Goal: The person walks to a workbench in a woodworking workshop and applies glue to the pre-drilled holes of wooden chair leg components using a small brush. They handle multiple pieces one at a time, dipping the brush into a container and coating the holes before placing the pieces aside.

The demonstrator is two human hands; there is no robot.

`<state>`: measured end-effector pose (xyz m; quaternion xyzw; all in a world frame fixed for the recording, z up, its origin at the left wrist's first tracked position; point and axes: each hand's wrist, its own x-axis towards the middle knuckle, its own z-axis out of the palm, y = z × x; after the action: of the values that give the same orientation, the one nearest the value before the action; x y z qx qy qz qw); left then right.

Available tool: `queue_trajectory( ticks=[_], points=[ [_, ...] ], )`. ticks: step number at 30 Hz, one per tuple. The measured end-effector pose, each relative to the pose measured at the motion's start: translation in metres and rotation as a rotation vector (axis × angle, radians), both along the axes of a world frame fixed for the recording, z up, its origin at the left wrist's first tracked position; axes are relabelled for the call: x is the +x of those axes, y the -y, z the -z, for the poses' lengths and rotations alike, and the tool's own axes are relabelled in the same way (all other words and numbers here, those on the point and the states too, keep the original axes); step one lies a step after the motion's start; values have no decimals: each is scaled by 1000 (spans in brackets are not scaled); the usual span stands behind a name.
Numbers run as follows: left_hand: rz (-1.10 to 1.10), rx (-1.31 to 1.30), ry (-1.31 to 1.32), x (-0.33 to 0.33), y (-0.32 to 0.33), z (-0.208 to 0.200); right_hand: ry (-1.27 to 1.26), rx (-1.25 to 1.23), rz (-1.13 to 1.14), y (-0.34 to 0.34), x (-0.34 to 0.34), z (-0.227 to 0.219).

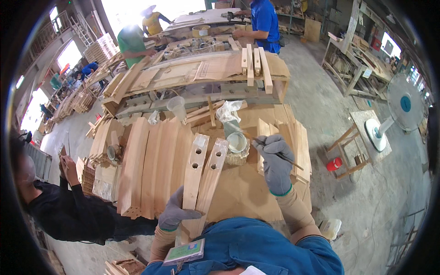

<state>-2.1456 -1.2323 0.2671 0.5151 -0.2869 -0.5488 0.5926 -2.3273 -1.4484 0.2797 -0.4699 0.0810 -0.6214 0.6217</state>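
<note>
My left hand (176,211), in a grey glove, is closed around the near end of a pale wooden slat (191,183). A second wooden slat (209,183) lies close along its right side; both have two round holes and whitish smears at the far end. My right hand (277,158), gloved too, pinches a thin wooden stick (288,160). The stick's far end points at the rim of a small pot (237,143) of whitish liquid; whether that end is a brush I cannot tell. The pot is crusted on its outside.
Stacked wooden boards (156,160) stand left of the slats, and more boards (300,151) lie to the right. Behind the pot are crumpled plastic (228,111) and a clear cup (176,107). A person in black (78,211) works at left. A fan (376,133) stands at right.
</note>
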Motion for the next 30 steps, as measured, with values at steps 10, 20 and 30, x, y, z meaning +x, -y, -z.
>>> queue_trajectory(
  ticks=[10,20,30],
  points=[
    [-78,-225,119,10,33,12,-98,54,-678,-18,19,16],
    [69,-196,117,11,63,121,-627,-222,-585,-23,64,94],
    [97,5,519,28,65,227,-463,78,-784,-5,87,104]
  ],
)
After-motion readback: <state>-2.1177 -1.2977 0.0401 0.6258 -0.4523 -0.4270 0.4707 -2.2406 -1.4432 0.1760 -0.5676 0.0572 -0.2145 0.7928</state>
